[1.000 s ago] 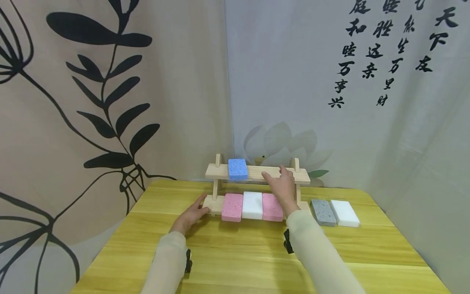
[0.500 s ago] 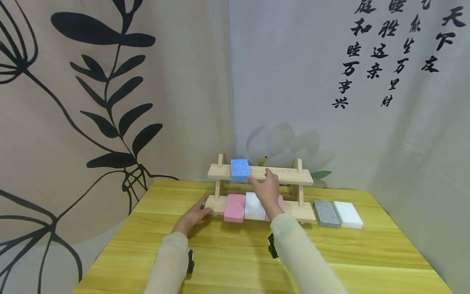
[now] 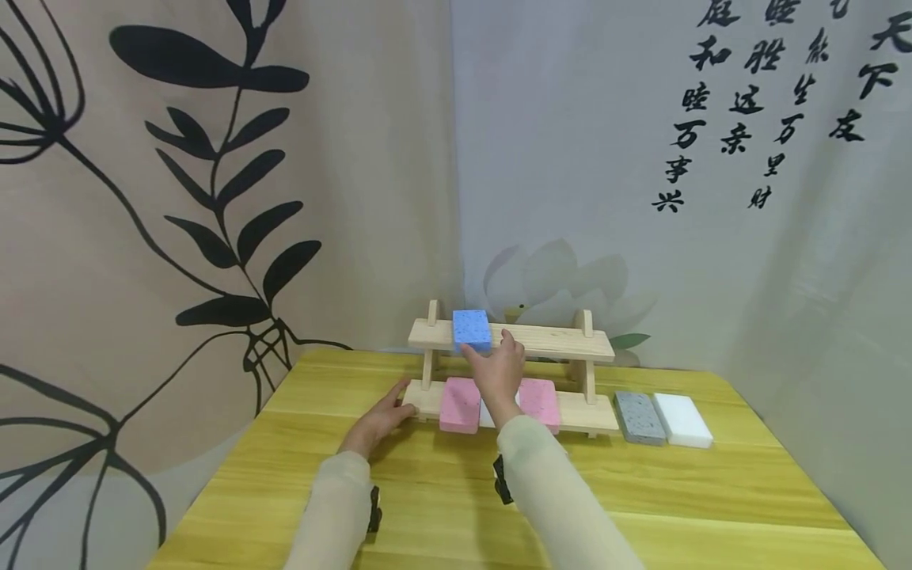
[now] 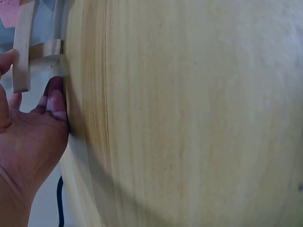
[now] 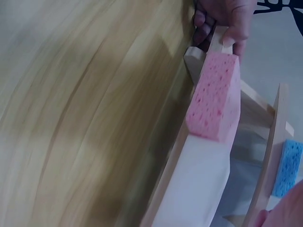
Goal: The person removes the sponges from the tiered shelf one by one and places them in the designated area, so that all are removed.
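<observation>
The right hand (image 3: 495, 374), fingers loosely parted and grasping nothing, has moved left to the blue sponge (image 3: 472, 324) on the rack (image 3: 556, 340)'s upper shelf, seemingly within reach; thumb contact is unclear. The left hand (image 3: 379, 421) grips the lower shelf's end. A white sponge (image 5: 193, 184) is mostly hidden from above.

Left hand (image 4: 34, 133) grips end of wooden rack (image 4: 22, 54); pink sponge (image 4: 9, 13) in top-left corner; wood-grain tabletop (image 4: 189, 118) alongside.

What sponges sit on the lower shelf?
A white sponge between two pink sponges. Your right hand hides most of the white one in the head view; what's beneath them is covered.
</observation>
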